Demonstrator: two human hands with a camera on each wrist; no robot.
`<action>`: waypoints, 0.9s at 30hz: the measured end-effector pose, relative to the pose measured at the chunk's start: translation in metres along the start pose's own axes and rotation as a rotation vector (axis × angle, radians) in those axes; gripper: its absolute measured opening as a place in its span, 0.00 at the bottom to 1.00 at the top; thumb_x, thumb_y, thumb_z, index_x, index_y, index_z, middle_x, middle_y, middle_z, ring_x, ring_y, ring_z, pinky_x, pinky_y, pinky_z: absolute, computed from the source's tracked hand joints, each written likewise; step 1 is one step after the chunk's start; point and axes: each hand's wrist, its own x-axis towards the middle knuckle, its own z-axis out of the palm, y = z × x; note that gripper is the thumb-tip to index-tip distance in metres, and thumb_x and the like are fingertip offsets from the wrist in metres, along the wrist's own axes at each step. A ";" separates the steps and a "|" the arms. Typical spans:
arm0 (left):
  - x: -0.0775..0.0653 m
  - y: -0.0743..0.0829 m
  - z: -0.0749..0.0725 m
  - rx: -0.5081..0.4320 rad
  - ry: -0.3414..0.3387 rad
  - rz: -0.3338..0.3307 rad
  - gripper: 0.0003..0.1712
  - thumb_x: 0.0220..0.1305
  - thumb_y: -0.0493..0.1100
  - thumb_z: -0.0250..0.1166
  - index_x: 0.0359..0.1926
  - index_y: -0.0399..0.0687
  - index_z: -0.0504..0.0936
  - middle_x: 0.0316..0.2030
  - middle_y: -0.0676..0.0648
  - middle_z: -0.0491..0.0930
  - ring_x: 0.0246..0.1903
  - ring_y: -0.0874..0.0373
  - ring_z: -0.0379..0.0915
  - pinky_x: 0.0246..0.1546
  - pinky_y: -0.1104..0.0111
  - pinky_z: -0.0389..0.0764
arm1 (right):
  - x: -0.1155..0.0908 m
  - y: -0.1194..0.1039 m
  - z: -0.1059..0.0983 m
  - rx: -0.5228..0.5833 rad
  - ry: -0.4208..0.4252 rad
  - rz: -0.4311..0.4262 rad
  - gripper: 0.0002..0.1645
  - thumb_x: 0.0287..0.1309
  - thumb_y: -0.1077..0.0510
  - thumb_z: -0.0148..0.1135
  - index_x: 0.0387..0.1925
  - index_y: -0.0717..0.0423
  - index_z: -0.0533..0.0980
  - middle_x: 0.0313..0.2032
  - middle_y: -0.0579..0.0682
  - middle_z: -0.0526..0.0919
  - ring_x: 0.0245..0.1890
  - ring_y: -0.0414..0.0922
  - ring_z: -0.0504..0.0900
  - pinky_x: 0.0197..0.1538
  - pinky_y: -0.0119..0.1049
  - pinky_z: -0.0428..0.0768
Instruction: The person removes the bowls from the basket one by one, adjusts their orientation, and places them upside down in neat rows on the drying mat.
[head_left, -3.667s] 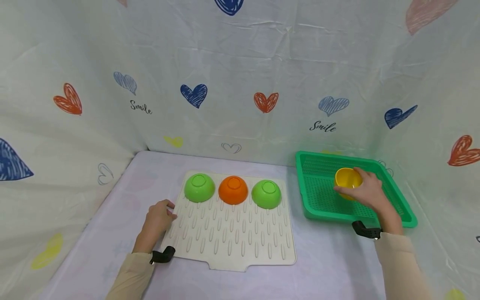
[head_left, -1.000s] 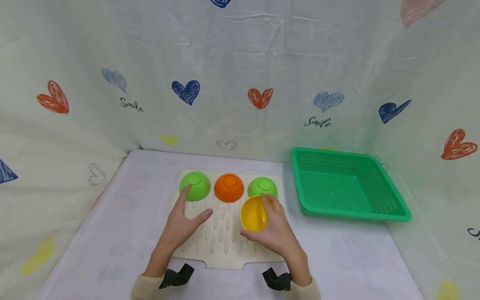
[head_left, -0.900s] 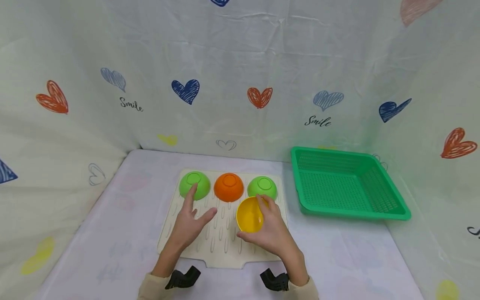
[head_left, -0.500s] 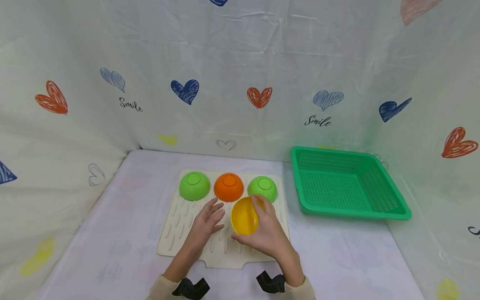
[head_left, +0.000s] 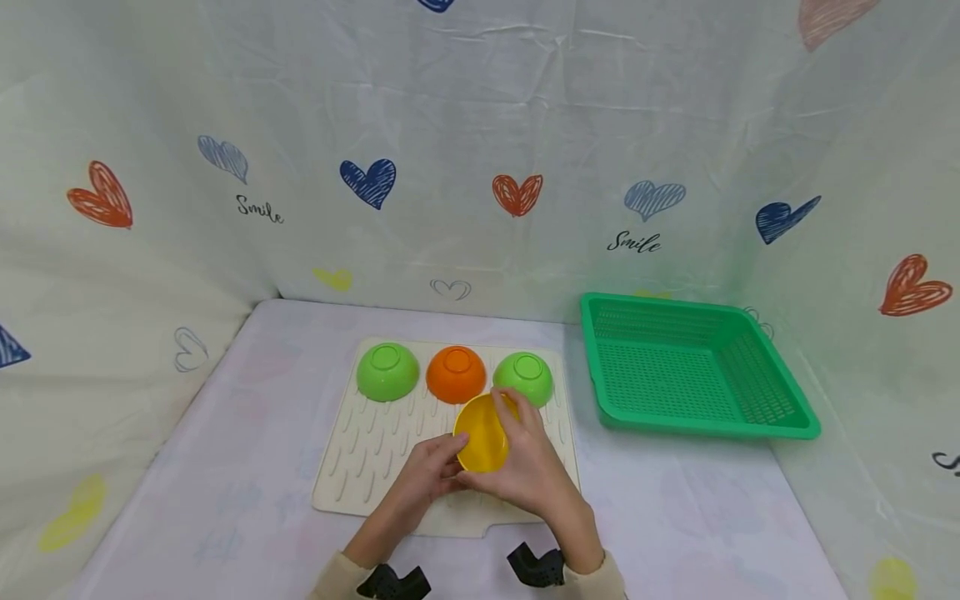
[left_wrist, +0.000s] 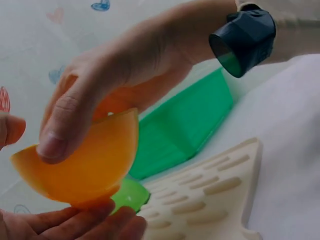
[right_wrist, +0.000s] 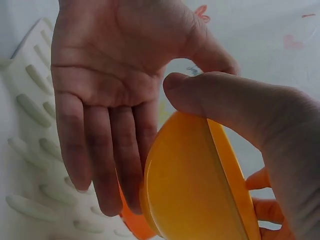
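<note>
A yellow bowl point(head_left: 480, 442) is held over the ribbed cream drying mat point(head_left: 360, 458), its opening toward the head camera. My right hand point(head_left: 536, 467) grips it across the rim, thumb on the near side and fingers on the far side. My left hand point(head_left: 420, 483) lies at the bowl's left; in the right wrist view its fingers point(right_wrist: 97, 145) are straight, at the bowl's base, with the thumb held apart. Along the mat's back edge, upside down in a row, sit a green bowl point(head_left: 386, 372), an orange bowl point(head_left: 456, 375) and another green bowl point(head_left: 525, 377).
A green perforated basket point(head_left: 652, 375) stands to the right of the mat with nothing in it. White curtains point(head_left: 450, 100) with printed hearts rise behind the table and on both sides. A pale patterned cloth point(head_left: 225, 492) covers the table.
My right hand has carried the yellow bowl from the basket to over the mat, then slightly left. From the mat's left edge, my left hand has come across to the bowl's base.
</note>
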 end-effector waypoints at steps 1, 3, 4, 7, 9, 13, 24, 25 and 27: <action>0.000 -0.001 0.000 -0.003 0.002 0.002 0.40 0.76 0.62 0.56 0.70 0.31 0.70 0.58 0.37 0.82 0.47 0.57 0.83 0.51 0.67 0.85 | 0.000 -0.001 0.000 -0.007 -0.004 -0.010 0.69 0.33 0.39 0.88 0.75 0.60 0.65 0.73 0.61 0.65 0.68 0.57 0.69 0.60 0.55 0.82; 0.000 -0.003 0.000 -0.016 0.003 0.007 0.41 0.76 0.62 0.56 0.70 0.30 0.70 0.58 0.38 0.82 0.46 0.58 0.83 0.49 0.69 0.85 | 0.000 -0.002 0.001 -0.019 -0.007 -0.030 0.69 0.32 0.40 0.88 0.74 0.62 0.65 0.72 0.61 0.65 0.67 0.56 0.70 0.59 0.54 0.83; 0.000 -0.004 -0.001 -0.023 0.004 0.009 0.41 0.76 0.63 0.55 0.70 0.30 0.69 0.57 0.38 0.82 0.45 0.59 0.83 0.49 0.70 0.85 | 0.000 -0.002 0.001 -0.024 -0.008 -0.035 0.69 0.32 0.40 0.88 0.74 0.63 0.65 0.72 0.61 0.65 0.67 0.56 0.70 0.59 0.54 0.83; 0.000 -0.006 -0.003 -0.069 -0.008 0.000 0.41 0.76 0.62 0.56 0.69 0.29 0.69 0.56 0.39 0.84 0.44 0.60 0.83 0.48 0.71 0.84 | 0.000 -0.003 0.002 -0.031 -0.014 -0.038 0.69 0.33 0.40 0.88 0.74 0.64 0.65 0.72 0.60 0.65 0.66 0.55 0.70 0.59 0.53 0.83; 0.000 -0.007 -0.004 -0.102 -0.017 -0.008 0.41 0.76 0.61 0.57 0.69 0.28 0.70 0.54 0.41 0.85 0.43 0.61 0.83 0.47 0.72 0.84 | 0.000 -0.003 0.003 -0.038 -0.016 -0.038 0.69 0.33 0.40 0.88 0.74 0.64 0.65 0.72 0.59 0.64 0.66 0.54 0.70 0.59 0.53 0.83; 0.000 -0.009 -0.008 -0.145 -0.038 -0.020 0.41 0.76 0.60 0.57 0.70 0.27 0.69 0.52 0.44 0.86 0.42 0.62 0.83 0.47 0.73 0.84 | -0.001 -0.001 0.004 -0.042 -0.026 -0.046 0.69 0.35 0.38 0.87 0.74 0.64 0.65 0.73 0.60 0.64 0.68 0.56 0.68 0.60 0.54 0.82; -0.003 -0.005 -0.013 -0.056 0.022 0.070 0.35 0.74 0.49 0.64 0.71 0.30 0.68 0.63 0.36 0.79 0.52 0.57 0.83 0.52 0.70 0.84 | 0.000 -0.003 -0.006 0.009 -0.003 -0.034 0.70 0.43 0.30 0.80 0.79 0.56 0.57 0.76 0.57 0.61 0.72 0.57 0.66 0.63 0.59 0.78; -0.004 -0.004 -0.014 -0.026 0.045 0.094 0.35 0.72 0.47 0.66 0.72 0.32 0.69 0.65 0.35 0.77 0.54 0.55 0.83 0.52 0.69 0.85 | 0.000 -0.003 -0.007 0.017 0.005 -0.031 0.70 0.44 0.30 0.79 0.80 0.55 0.56 0.77 0.58 0.60 0.73 0.58 0.66 0.64 0.61 0.78; -0.005 -0.002 -0.014 0.035 0.087 0.147 0.36 0.67 0.43 0.70 0.71 0.36 0.70 0.66 0.34 0.75 0.57 0.49 0.82 0.52 0.67 0.85 | -0.001 -0.002 -0.009 0.033 0.021 -0.022 0.72 0.44 0.30 0.79 0.81 0.54 0.53 0.79 0.58 0.56 0.75 0.59 0.63 0.65 0.64 0.75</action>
